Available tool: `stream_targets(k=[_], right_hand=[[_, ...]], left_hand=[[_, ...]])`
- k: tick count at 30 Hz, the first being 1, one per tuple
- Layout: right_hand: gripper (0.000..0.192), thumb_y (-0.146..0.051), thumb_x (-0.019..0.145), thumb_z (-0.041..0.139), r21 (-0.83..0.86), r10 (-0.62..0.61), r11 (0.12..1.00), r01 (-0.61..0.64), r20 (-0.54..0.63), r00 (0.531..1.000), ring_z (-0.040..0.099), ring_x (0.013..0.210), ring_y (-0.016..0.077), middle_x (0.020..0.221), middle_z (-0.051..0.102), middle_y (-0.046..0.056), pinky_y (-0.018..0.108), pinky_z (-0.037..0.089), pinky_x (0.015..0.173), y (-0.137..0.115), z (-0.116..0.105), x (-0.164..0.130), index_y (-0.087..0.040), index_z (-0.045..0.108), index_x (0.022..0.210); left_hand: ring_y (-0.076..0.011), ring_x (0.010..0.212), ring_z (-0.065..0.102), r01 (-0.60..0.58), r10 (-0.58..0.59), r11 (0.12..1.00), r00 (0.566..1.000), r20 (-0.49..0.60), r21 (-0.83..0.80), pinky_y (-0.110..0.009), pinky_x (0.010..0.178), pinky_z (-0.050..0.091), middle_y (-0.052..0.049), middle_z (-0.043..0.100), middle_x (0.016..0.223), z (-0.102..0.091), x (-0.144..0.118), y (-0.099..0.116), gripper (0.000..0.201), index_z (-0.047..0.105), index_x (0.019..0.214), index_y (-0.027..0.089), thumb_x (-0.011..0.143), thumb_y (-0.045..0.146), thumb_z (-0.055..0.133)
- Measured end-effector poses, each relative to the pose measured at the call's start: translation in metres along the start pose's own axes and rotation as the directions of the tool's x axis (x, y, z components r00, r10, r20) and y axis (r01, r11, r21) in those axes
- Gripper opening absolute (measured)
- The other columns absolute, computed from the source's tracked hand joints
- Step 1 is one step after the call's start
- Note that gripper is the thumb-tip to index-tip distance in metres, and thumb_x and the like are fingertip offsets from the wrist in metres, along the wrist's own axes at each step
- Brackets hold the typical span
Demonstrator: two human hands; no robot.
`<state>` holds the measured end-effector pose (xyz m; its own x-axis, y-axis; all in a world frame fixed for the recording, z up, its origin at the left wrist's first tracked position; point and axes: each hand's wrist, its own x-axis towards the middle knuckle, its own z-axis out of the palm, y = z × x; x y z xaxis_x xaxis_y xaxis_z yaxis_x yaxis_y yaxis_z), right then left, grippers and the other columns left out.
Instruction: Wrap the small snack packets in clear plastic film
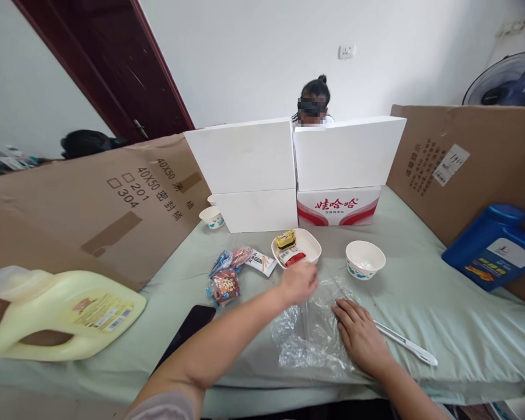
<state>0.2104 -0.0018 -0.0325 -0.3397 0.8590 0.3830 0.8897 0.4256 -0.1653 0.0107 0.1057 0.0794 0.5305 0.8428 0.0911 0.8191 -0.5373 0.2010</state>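
A crumpled clear plastic bag [308,335] lies on the cloth right in front of me. My left hand [298,284] is closed at its far edge, pinching what looks like the plastic; the fingertips are partly hidden. Fingers stretched out, my right hand [362,337] presses flat on the bag's right side. Just beyond my left hand sits a white square bowl [312,248] holding a yellow packet [285,239] and a red-and-white packet [291,255]. A round white bowl [365,259] with a blue pattern stands farther right. One end of a slim white tool [409,344] lies under or beside my right hand.
Several snack packets [225,286] and a white packet [261,262] lie left of the bowl. A black phone [190,329] is by my left forearm. White boxes [258,157] and cardboard panels [149,204] wall the table. Detergent jug [91,309] left, blue bottle [496,248] right. A person [315,96] sits behind.
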Motion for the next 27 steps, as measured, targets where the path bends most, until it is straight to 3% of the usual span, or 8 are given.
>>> stream_targets(k=[2,6,9,11,13,17,22,27], right_hand=[[0.038,-0.024,0.094,0.041,-0.017,0.022,1.0,-0.022,0.037,0.999,0.048,0.127,0.0233,0.136,0.056,0.007,0.042,0.037,0.103,-0.004,0.0,-0.003,-0.021,0.056,0.129],[0.043,-0.029,0.089,0.045,-0.094,0.086,0.993,-0.074,0.133,0.987,0.047,0.127,0.03,0.14,0.052,0.009,0.048,0.036,0.101,-0.018,-0.012,-0.025,-0.023,0.055,0.131],[0.039,-0.039,0.084,0.055,-0.099,0.13,0.989,-0.112,0.196,0.972,0.058,0.108,0.0328,0.121,0.065,0.012,0.049,0.04,0.092,-0.034,-0.036,-0.028,-0.025,0.062,0.119],[0.03,-0.036,0.088,0.051,-0.051,0.143,0.99,-0.135,0.21,0.967,0.062,0.093,0.0277,0.103,0.07,0.01,0.043,0.043,0.086,-0.045,-0.051,-0.013,-0.024,0.064,0.112],[0.03,-0.027,0.093,0.042,0.027,0.108,0.993,-0.115,0.192,0.975,0.061,0.095,0.0236,0.105,0.069,0.009,0.038,0.044,0.087,-0.053,-0.054,0.013,-0.022,0.063,0.114],[0.047,-0.03,0.094,0.042,0.091,-0.008,0.996,-0.015,0.247,0.969,0.04,0.133,0.0255,0.142,0.049,0.012,0.041,0.032,0.107,-0.05,-0.026,0.053,-0.015,0.047,0.138],[0.085,-0.067,0.084,0.046,-0.052,0.203,0.979,-0.196,0.266,0.942,0.011,0.144,0.0389,0.155,0.025,0.015,0.059,0.014,0.112,-0.023,0.01,0.043,-0.012,0.032,0.148],[0.081,-0.065,0.085,0.046,-0.083,0.295,0.955,-0.283,0.255,0.921,0.012,0.143,0.0406,0.154,0.027,0.017,0.062,0.014,0.111,-0.015,0.005,0.037,-0.012,0.037,0.146]], left_hand=[[-0.0256,0.088,0.061,-0.048,0.05,0.999,0.989,0.14,-0.016,-0.037,0.081,0.048,-0.01,0.064,0.095,0.022,-0.035,0.022,0.023,0.066,0.097,0.018,0.089,0.036,0.056],[-0.0351,0.108,0.054,0.059,-0.064,0.997,0.993,0.097,0.051,-0.048,0.09,0.045,-0.017,0.058,0.119,0.045,-0.079,0.021,0.038,0.061,0.113,0.014,0.085,0.039,0.062],[-0.0337,0.11,0.052,0.057,-0.06,0.996,0.997,0.043,0.075,-0.049,0.094,0.042,-0.016,0.058,0.122,0.044,-0.088,0.005,0.033,0.061,0.114,0.015,0.088,0.036,0.058],[-0.0322,0.114,0.05,0.034,-0.035,0.997,0.999,0.019,0.072,-0.048,0.098,0.04,-0.015,0.058,0.124,0.043,-0.086,0.001,0.032,0.06,0.117,0.016,0.09,0.032,0.055],[-0.0318,0.125,0.044,0.025,-0.026,0.998,1.0,0.006,0.05,-0.048,0.105,0.034,-0.015,0.054,0.133,0.048,-0.081,0.003,0.037,0.056,0.126,0.015,0.091,0.029,0.051],[-0.032,0.144,0.02,-0.053,0.055,0.998,0.995,0.086,-0.019,-0.052,0.116,0.015,-0.01,0.032,0.154,0.063,-0.075,0.0,0.058,0.035,0.146,0.019,0.092,0.037,0.049],[-0.0375,0.146,0.006,0.014,-0.013,1.0,0.99,0.141,-0.006,-0.06,0.114,0.008,-0.006,0.019,0.159,0.063,-0.086,-0.038,0.075,0.029,0.149,0.028,0.086,0.062,0.052],[-0.0331,0.145,0.016,0.077,-0.075,0.996,0.996,0.056,-0.039,-0.056,0.115,0.015,-0.012,0.03,0.154,0.052,-0.103,-0.064,0.062,0.039,0.144,0.021,0.091,0.05,0.051]])
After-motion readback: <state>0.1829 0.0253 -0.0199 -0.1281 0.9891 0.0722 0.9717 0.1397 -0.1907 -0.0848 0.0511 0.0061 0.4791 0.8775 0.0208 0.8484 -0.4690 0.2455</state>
